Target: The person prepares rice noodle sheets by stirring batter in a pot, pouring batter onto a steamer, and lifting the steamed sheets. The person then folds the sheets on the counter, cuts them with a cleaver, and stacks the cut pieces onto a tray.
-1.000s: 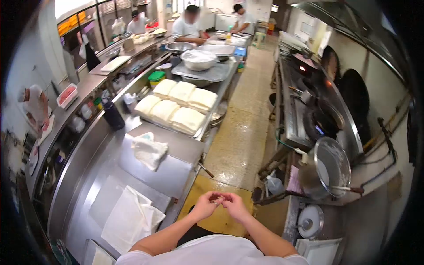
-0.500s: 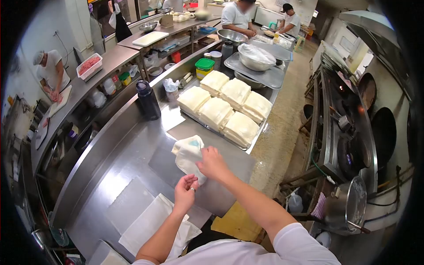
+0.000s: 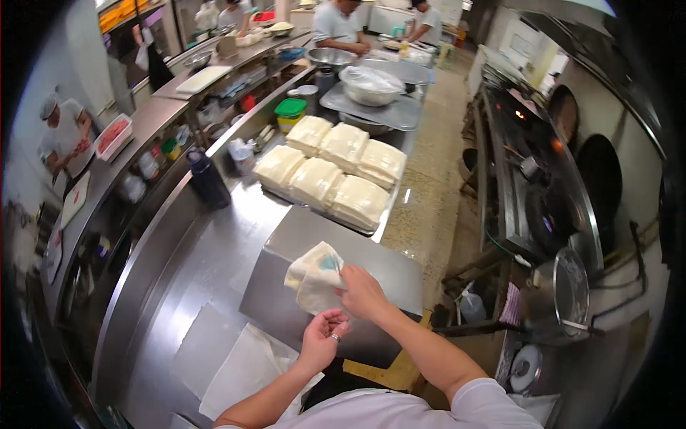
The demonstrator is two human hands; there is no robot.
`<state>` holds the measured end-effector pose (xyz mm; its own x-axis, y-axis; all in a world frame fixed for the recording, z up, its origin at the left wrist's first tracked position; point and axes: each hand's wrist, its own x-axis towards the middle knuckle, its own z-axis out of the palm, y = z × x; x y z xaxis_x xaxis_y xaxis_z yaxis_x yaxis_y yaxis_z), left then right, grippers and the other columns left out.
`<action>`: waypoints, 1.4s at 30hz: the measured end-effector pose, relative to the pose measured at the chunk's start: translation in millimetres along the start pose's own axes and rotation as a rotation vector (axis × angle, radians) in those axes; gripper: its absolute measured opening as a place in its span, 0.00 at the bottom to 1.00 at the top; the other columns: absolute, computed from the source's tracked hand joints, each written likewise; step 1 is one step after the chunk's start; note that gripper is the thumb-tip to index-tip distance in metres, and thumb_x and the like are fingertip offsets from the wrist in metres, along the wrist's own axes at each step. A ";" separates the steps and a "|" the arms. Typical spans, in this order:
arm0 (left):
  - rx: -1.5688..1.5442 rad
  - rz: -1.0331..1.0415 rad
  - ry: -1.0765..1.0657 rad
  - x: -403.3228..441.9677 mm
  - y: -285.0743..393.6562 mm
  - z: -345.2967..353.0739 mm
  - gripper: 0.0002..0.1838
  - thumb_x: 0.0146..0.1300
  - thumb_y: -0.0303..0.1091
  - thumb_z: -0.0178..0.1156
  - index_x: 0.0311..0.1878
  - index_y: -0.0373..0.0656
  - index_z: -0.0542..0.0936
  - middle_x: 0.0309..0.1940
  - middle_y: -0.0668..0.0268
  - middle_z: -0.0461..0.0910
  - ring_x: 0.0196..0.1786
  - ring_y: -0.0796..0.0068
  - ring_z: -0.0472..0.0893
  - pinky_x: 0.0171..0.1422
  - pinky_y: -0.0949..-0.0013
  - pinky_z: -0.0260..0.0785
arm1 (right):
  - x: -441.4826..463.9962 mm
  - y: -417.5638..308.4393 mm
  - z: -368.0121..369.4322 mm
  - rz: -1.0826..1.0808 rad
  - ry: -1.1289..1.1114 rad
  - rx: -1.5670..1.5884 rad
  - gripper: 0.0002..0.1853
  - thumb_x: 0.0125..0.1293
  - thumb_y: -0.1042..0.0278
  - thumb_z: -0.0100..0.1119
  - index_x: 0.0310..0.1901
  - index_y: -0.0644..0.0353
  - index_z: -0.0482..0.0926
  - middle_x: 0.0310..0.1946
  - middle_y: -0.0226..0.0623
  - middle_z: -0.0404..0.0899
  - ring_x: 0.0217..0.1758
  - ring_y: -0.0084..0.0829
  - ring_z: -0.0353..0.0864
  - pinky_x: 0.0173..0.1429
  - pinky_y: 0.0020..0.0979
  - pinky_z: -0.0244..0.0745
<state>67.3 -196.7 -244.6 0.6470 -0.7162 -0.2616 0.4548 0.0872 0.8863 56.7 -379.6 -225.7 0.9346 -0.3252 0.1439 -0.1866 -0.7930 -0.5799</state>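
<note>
Over a grey metal slab (image 3: 275, 275), my right hand (image 3: 361, 292) grips the right side of a folded cream cloth (image 3: 313, 282). The cloth carries a pale blue patch near its upper right. My left hand (image 3: 326, 339), with a ring on one finger, is just below the cloth's lower edge. Its fingers are curled together, and what they hold, if anything, is hidden. Beyond the cloth, several stacks of square pale sheets (image 3: 314, 181) lie on a metal tray (image 3: 373, 227). A white sheet (image 3: 246, 368) is spread near my left forearm.
A dark bottle (image 3: 207, 179) stands by the raised left edge of the steel table (image 3: 179, 264). At the back sit a green-lidded tub (image 3: 291, 111) and a plastic-covered bowl (image 3: 371, 89). Stoves and woks (image 3: 547, 214) line the right side. Several people work at other counters.
The view has shifted, and the scene sits further left. The cloth is tilted and lifted more, still in my right hand. My left hand stays close beneath it.
</note>
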 end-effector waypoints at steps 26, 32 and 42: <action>0.412 -0.446 -1.447 -322.1 -158.8 345.9 0.11 0.73 0.23 0.62 0.56 0.36 0.78 0.49 0.65 0.84 0.54 0.75 0.82 0.62 0.69 0.76 | -725.8 -21.4 -195.4 1.210 0.978 -0.416 0.17 0.57 0.66 0.70 0.47 0.62 0.79 0.47 0.48 0.81 0.54 0.54 0.80 0.57 0.49 0.75; 0.531 -0.448 -1.523 -329.9 -213.8 388.3 0.11 0.74 0.25 0.62 0.57 0.36 0.78 0.47 0.64 0.84 0.51 0.76 0.83 0.61 0.70 0.76 | -834.4 -27.6 -210.5 1.538 1.167 -0.481 0.19 0.58 0.66 0.72 0.47 0.65 0.79 0.46 0.55 0.83 0.52 0.59 0.82 0.56 0.51 0.76; 0.561 -0.508 -1.596 -285.5 -301.2 472.5 0.12 0.73 0.25 0.63 0.56 0.36 0.79 0.44 0.64 0.85 0.46 0.75 0.83 0.57 0.69 0.77 | -936.8 46.0 -280.1 1.922 1.146 -0.442 0.28 0.61 0.63 0.68 0.57 0.75 0.73 0.52 0.66 0.81 0.58 0.64 0.81 0.63 0.52 0.75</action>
<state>-543.5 -345.6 -256.3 -0.8077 -0.5398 -0.2370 -0.0645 -0.3187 0.9457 -912.2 -255.7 -162.6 -0.8375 -0.5227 0.1596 -0.5366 0.7310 -0.4215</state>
